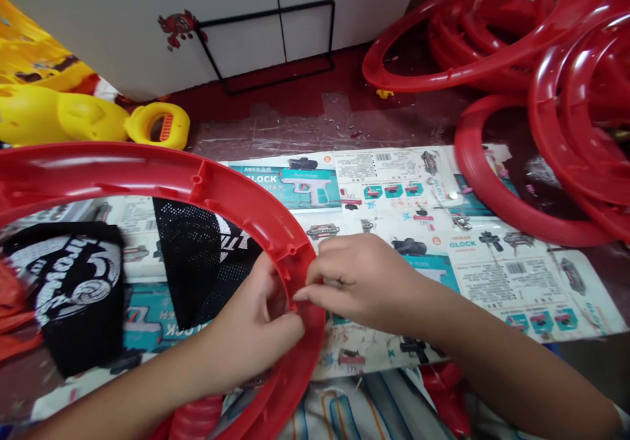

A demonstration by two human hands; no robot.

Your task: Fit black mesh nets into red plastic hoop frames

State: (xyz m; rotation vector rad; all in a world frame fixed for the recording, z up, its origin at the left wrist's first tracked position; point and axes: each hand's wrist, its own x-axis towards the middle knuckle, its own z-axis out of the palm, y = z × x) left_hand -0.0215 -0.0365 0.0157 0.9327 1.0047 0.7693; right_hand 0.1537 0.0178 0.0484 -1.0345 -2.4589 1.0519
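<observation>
Left hand [256,328] curled around the inner edge of the red plastic ring [207,181], grip closed on the rim from inside, thumb on top. Right hand [364,279] closed on the same stretch of rim from the outside, fingertips [302,294] pinched together at the ring's edge, touching it just beside the left thumb; whether anything small sits between those fingertips, impossible to tell.

Ring itself: glossy red, wide and flat with a raised outer lip, small moulded pegs and notches along the inner channel. Tilted up off the desk [305,122] at the near side, filling the lower left of the view, far arc curving away past the left edge.

Seen through the ring's opening: black cloth with white print [73,282] and a black mesh piece [197,263]. Beneath both hands, flattened printed toy cartons [443,243] spread over the desk. Well apart at upper right, a stack of more red rings [516,40], overlapping one another. At upper left, yellow plastic toy parts [98,115] against a white cabinet [197,20] bearing a red sticker.
</observation>
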